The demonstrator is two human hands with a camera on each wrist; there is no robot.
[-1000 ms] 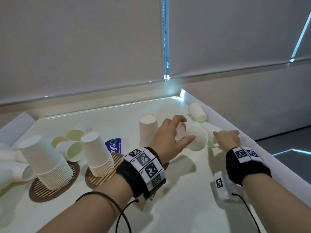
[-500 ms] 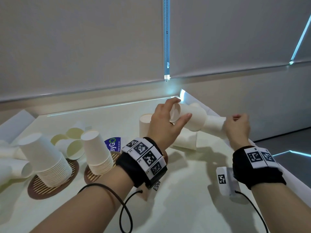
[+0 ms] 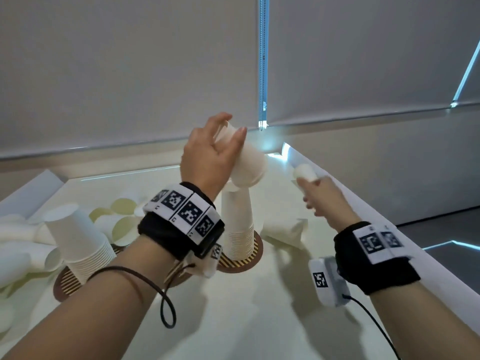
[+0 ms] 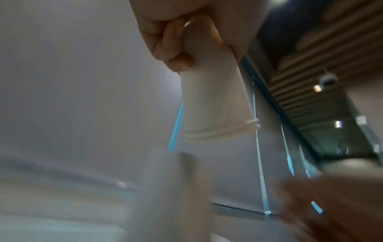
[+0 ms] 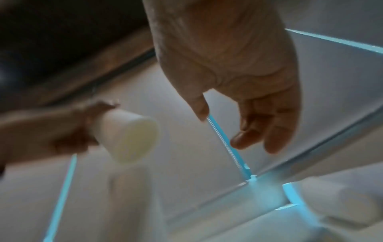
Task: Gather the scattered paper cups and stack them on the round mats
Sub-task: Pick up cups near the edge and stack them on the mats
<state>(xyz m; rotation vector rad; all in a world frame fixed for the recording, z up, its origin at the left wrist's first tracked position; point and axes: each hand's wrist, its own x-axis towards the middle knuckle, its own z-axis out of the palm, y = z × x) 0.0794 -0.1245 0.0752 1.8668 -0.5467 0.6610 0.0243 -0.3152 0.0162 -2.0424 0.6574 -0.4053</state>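
My left hand (image 3: 232, 126) is raised and grips nested white paper cups (image 3: 248, 162) near their base, mouths down. They hang just above a tall stack of cups (image 3: 237, 224) on a striped round mat (image 3: 244, 263). The left wrist view shows the held cups (image 4: 213, 101) with a double rim. My right hand (image 3: 309, 193) is open and empty, its fingers (image 5: 269, 131) loosely spread. It points at a single cup (image 3: 304, 172) lying by the table's right edge. Another stack (image 3: 75, 235) stands on the left mat (image 3: 63, 284).
One cup (image 3: 283, 229) lies on its side right of the tall stack. Several loose cups (image 3: 122, 222) lie scattered at the back left and along the left edge (image 3: 18, 245). A raised white rim (image 3: 363, 216) borders the table on the right.
The right hand has let go of the cup it pushed into the left hand's cup and dropped toward the right edge. The left hand lifted the nested cups and turned them mouth-down over the tall stack.
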